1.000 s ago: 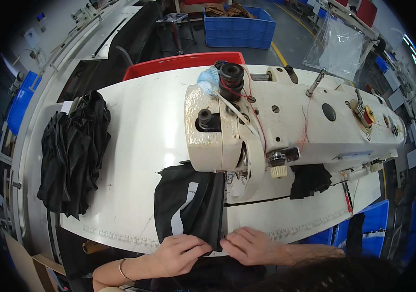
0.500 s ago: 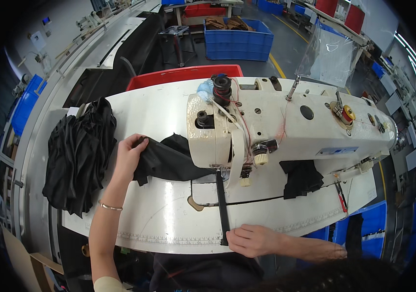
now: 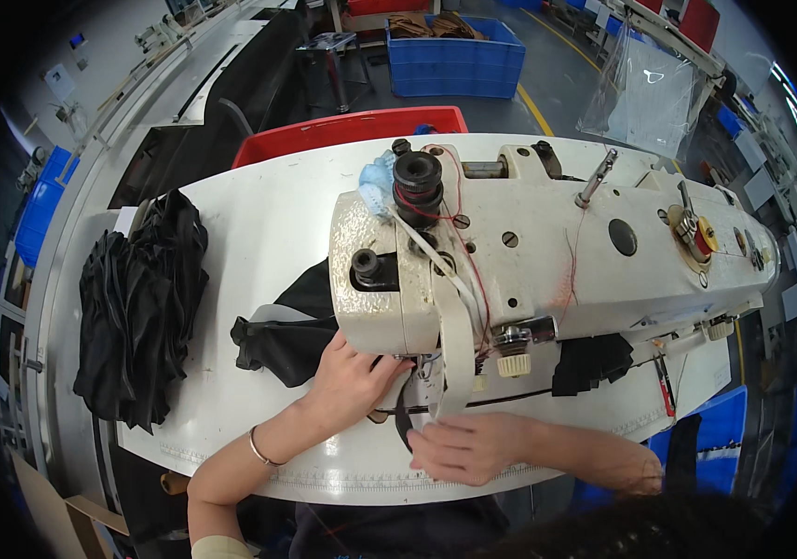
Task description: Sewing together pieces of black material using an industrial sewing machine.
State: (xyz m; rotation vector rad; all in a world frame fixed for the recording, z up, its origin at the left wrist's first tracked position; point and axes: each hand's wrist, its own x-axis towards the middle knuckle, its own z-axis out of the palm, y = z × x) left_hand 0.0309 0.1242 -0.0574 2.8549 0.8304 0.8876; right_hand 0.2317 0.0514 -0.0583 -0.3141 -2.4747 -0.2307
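Observation:
A white sewing machine (image 3: 529,261) stands on the worktable. Black fabric (image 3: 286,359) with a grey piece lies left of its head, partly hidden by it. My left hand (image 3: 347,382) is just below the machine head, fingers bent together on the fabric near the presser foot; their tips are partly hidden. A narrow black strip (image 3: 402,410) runs from the foot toward me. My right hand (image 3: 459,447) has its curled fingers on the strip's near end, below the machine's front.
A black fabric stack (image 3: 137,307) is at left, a dark piece (image 3: 589,363) under the machine arm, a red-handled tool (image 3: 667,387) at right. A red bin (image 3: 342,126) sits behind the white table (image 3: 165,443), a blue crate (image 3: 454,70) farther back, blue bins (image 3: 715,419) lower right.
My left hand went out leftward with the fabric, then came back to the presser foot. The fabric now lies left of the head. My right hand has risen slightly, still at the strip.

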